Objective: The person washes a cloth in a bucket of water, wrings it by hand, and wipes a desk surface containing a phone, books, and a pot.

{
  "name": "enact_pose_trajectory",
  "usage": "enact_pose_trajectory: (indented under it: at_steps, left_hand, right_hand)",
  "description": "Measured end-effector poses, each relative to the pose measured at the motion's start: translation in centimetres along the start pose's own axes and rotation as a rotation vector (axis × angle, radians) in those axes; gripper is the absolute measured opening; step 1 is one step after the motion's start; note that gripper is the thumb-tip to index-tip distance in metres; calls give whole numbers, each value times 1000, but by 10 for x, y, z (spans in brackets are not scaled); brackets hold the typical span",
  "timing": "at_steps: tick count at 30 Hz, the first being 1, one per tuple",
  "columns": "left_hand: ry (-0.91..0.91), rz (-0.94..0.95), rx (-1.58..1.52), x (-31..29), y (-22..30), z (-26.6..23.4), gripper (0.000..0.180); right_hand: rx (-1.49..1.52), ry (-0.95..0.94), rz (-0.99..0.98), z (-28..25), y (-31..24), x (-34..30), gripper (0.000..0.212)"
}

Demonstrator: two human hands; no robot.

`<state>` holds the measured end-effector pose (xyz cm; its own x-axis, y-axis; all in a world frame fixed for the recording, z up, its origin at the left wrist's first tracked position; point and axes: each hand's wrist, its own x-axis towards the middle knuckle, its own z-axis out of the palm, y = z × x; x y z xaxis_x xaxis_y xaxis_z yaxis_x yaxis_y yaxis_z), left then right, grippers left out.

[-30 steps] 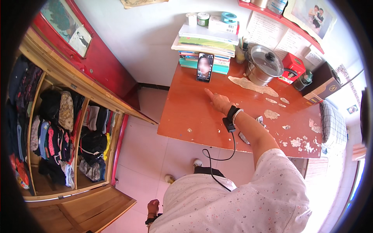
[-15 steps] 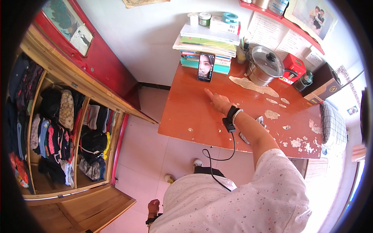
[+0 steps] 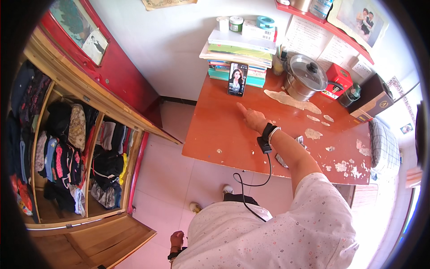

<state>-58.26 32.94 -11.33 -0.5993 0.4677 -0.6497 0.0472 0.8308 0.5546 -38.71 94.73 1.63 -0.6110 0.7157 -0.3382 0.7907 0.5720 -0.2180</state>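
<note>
**Black phone propped against the books, finger pointing at it**

Black-framed and upright, the phone [image 3: 237, 79] leans against a stack of books [image 3: 237, 56] at the back of the red-brown table [image 3: 215, 130], its lit screen showing a portrait. Just in front of the phone, the right hand [image 3: 251, 118] lies low over the tabletop with the index finger stretched out toward the screen and the other fingers curled in; it holds nothing, and the fingertip stops short of the phone. A dark band and a thin bangle [image 3: 270, 132] sit on that wrist, and a black cable [image 3: 255, 179] hangs from the band down to the person's waist.

Right of the phone stands a steel pot [image 3: 305, 80] with a glass lid, and beyond that a red box [image 3: 338, 80] and a dark jar [image 3: 351, 93]. The table's paint is flaked in pale patches [image 3: 291, 100] on that side. On top of the books above the phone sit a roll of blue tape [image 3: 265, 21] and small tubs [image 3: 235, 23].

Far left of the phone, an open wooden wardrobe [image 3: 71, 143] holds folded and hanging clothes. The left hand [image 3: 176, 237] hangs low at the person's side, far below the phone, loosely curled; whether it grips anything cannot be told.
</note>
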Motion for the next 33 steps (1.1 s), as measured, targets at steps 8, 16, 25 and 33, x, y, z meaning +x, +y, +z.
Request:
enact_pose_trajectory:
  at_steps: [8,16,25,33]
  left_hand:
    - [-13,-45,-13,0,7,0,16]
    - [-22,-45,-51,1,4,0,15]
    - [0,64,44,4,6,0,17]
    - [0,-17,28,3,-4,4,18]
  right_hand:
    - [-9,-5,11,-3,4,3,70]
    - [1,17,-13,-1,7,9,71]
    - [-65,47,-3,-3,13,17,72]
    - [-141,41,19,-32,7,30,76]
